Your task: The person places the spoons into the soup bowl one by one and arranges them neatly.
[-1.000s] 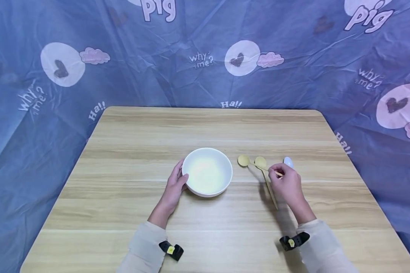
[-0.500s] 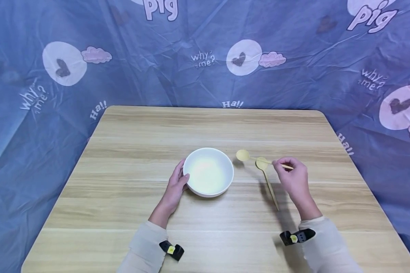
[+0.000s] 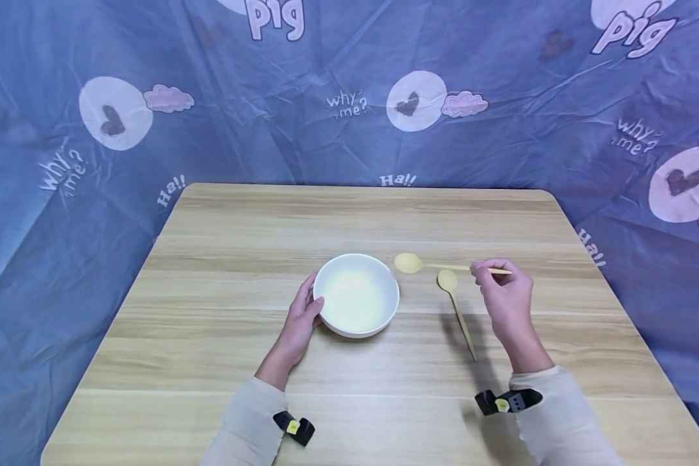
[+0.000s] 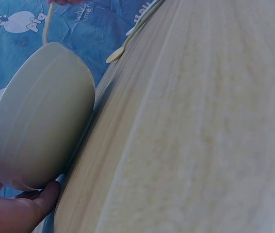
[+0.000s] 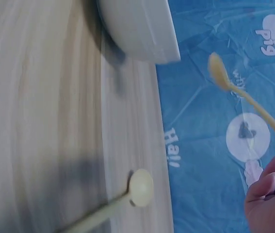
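Note:
A white bowl (image 3: 356,294) sits near the middle of the wooden table. My left hand (image 3: 299,317) grips its left side, with the thumb at the rim; the bowl's outer wall (image 4: 45,116) fills the left of the left wrist view. My right hand (image 3: 505,301) pinches the handle of a yellow long-handled spoon (image 3: 408,263). That spoon is held above the table, its head pointing left, behind and to the right of the bowl. A second yellow spoon (image 3: 447,281) lies on the table below it, handle toward me.
The wooden table (image 3: 210,259) has rounded far corners. A blue printed cloth (image 3: 279,129) hangs behind and at both sides. A black strap (image 3: 294,427) with a yellow mark is on the left sleeve, and a similar strap (image 3: 508,402) on the right.
My right hand has moved up and slightly right, raising the held spoon and swinging its head level. The white spoon seen beside it one second ago is now out of sight. The left hand stays.

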Available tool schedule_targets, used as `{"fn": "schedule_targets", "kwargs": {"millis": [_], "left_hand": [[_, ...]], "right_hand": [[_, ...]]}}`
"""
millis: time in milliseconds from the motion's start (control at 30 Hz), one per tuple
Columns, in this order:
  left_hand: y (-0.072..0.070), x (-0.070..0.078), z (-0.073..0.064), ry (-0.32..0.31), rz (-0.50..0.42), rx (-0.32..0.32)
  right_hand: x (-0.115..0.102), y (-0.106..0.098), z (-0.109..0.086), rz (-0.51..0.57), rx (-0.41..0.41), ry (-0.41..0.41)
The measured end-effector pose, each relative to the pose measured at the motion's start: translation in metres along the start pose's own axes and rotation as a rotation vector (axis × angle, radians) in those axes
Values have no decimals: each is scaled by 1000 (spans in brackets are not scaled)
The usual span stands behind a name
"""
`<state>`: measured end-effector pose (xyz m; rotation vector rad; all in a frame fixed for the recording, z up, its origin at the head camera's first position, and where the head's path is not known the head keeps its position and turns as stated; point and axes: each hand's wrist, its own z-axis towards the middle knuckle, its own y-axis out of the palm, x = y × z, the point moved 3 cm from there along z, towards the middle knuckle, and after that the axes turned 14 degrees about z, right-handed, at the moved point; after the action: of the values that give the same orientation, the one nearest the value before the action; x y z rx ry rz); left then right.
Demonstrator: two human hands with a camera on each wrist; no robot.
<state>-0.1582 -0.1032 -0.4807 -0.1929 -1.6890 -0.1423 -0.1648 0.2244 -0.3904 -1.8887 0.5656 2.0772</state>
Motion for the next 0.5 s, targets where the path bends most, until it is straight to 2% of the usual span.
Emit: {"fn": "schedule_targets", "kwargs": {"millis": [100,167,500], "left_hand": [[0,0,-1,1,0,4],[0,0,-1,2,-2,6],[1,1,0,-5,-6,14]], "right_hand": [[3,8,-6,57,-51,-10],[7,13,-10,48,-97,-7],[24,32,-19,-86,-280,55]]}}
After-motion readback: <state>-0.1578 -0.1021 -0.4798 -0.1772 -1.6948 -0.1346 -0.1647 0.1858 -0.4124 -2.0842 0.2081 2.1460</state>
